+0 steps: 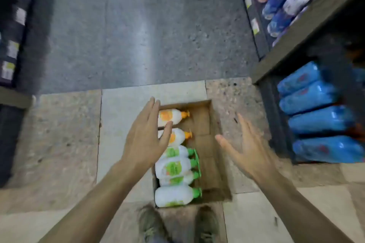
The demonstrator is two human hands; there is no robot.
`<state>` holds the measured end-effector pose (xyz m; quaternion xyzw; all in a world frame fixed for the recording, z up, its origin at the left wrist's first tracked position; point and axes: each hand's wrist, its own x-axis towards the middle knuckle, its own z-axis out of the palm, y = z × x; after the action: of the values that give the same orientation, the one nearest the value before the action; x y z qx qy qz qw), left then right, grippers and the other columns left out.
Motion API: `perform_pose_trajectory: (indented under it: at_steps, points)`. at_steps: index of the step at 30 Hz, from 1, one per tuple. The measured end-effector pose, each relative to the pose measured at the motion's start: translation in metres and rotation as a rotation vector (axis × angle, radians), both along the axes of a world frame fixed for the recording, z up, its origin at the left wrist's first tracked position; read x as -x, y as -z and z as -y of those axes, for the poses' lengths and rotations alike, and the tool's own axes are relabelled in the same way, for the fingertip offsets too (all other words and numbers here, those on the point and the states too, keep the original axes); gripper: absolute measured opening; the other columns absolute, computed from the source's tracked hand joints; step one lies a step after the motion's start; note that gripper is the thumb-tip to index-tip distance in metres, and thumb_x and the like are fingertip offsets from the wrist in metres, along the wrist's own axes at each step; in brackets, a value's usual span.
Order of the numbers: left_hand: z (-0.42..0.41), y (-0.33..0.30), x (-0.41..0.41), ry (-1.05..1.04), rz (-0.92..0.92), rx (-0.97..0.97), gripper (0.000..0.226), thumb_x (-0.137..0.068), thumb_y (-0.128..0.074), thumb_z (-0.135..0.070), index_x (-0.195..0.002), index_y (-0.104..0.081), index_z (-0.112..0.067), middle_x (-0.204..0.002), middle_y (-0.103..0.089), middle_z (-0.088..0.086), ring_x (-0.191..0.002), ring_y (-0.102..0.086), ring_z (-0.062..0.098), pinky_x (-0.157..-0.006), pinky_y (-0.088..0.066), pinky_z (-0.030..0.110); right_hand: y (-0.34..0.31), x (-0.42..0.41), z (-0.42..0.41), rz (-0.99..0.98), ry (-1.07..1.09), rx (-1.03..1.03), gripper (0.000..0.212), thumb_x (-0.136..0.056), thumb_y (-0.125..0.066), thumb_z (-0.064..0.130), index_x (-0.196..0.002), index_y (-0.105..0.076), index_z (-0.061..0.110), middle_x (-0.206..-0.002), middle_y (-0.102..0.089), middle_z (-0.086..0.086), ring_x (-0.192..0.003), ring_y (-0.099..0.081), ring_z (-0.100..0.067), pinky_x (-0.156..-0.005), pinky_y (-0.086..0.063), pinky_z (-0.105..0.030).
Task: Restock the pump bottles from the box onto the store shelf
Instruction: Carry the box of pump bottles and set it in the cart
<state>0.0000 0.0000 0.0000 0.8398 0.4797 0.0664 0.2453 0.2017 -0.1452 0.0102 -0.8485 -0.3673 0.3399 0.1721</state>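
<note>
An open cardboard box (212, 156) sits on the floor in front of my feet. Along its left side lie white pump bottles on their sides: two with orange pumps (173, 117) at the far end and several with green pumps (175, 167) nearer to me. The right half of the box is bare. My left hand (147, 136) hovers open over the box's left edge, partly covering the orange-pump bottles. My right hand (249, 148) hangs open over the box's right edge. Neither hand holds anything.
A dark store shelf (308, 25) stands on the right, with blue packs (320, 116) on its bottom level and blue and red bottles (284, 0) above. Another dark shelf unit (13, 31) lines the left. Grey floor stretches ahead. My shoes (177, 225) stand just behind the box.
</note>
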Motion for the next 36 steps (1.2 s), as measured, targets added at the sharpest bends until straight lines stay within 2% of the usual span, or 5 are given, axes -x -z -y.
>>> perform_pose_trajectory:
  at_steps: [7,12,15,26,36]
  points:
    - [0.032,0.205,0.052,-0.05,-0.116,0.144,0.049,-0.092,-0.055,-0.02,-0.138,-0.046,-0.008,-0.148,-0.044,0.012,-0.135,-0.042,0.031,-0.103,-0.044,0.045,0.198,0.009,0.019,0.172,-0.028,0.189,0.085,-0.093,-0.061,0.044,-0.157,-0.014,0.014,-0.161,-0.026,-0.01,-0.144,-0.031,-0.029,-0.112,-0.031,-0.042]
    - [0.055,0.284,0.078,-0.313,-0.163,0.345,0.066,-0.096,-0.042,-0.015,-0.154,-0.01,-0.021,-0.152,-0.036,0.015,-0.128,-0.046,0.04,-0.093,-0.045,0.048,0.28,0.02,0.028,0.181,-0.081,0.253,0.088,-0.095,-0.062,0.019,-0.158,-0.001,0.018,-0.16,-0.024,-0.01,-0.134,-0.044,-0.033,-0.103,-0.041,-0.043]
    - [0.051,0.299,0.086,-0.339,-0.086,0.345,0.058,-0.097,-0.041,-0.016,-0.15,-0.02,-0.029,-0.109,-0.066,0.013,-0.085,-0.06,0.036,-0.063,-0.04,0.035,0.301,0.025,0.034,0.26,-0.072,0.185,0.09,-0.094,-0.059,0.006,-0.158,0.004,0.016,-0.162,-0.022,-0.011,-0.132,-0.044,-0.034,-0.102,-0.042,-0.043]
    - [0.042,0.318,0.091,-0.356,-0.068,0.387,0.087,-0.096,-0.052,-0.019,-0.153,0.012,-0.034,-0.079,-0.062,0.011,-0.067,-0.054,0.03,-0.066,-0.042,0.036,0.324,0.021,0.039,0.312,-0.027,0.224,0.091,-0.097,-0.056,0.013,-0.156,0.012,0.023,-0.078,-0.055,-0.017,-0.068,-0.056,-0.032,-0.066,-0.05,-0.044]
    - [0.053,0.319,0.095,-0.302,-0.054,0.39,0.091,-0.089,-0.044,0.001,-0.154,0.014,-0.026,-0.062,-0.048,-0.001,-0.053,-0.043,0.008,-0.052,-0.033,0.032,0.32,0.019,0.045,0.308,-0.017,0.161,0.088,-0.098,-0.056,0.014,-0.157,0.008,0.026,-0.065,-0.052,-0.013,-0.057,-0.054,-0.031,-0.058,-0.052,-0.044]
